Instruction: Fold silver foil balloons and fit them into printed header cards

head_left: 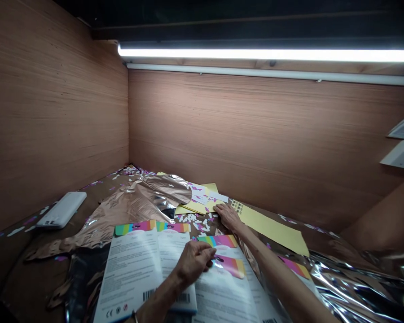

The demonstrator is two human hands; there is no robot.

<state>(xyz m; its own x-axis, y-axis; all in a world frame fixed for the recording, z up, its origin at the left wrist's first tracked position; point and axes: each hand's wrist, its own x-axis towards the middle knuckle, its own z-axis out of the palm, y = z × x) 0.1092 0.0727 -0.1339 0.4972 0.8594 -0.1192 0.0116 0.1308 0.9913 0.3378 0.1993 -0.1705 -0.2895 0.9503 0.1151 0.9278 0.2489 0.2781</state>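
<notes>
My left hand [195,261] is closed in a pinch over printed packets [222,291] with rainbow-coloured tops. Whatever its fingertips hold, if anything, is too small to make out. Farther forward, my right hand [228,216] lies with fingers stretched out on the surface, beside a long yellow sheet [272,229]. Small dark squares [237,207] sit in a grid at that sheet's near-left end. To the left are two more packets, a white one [131,269] and a partly covered one [173,249], showing small print and barcodes.
Crumpled rose-gold foil [128,204] spreads across the left, and silvery foil [350,287] lies at right. Yellow and white papers [202,195] and scattered confetti-like bits [191,218] lie at the back. A white device [63,210] rests left. Wooden walls [256,134] enclose the table beneath a tube light [265,54].
</notes>
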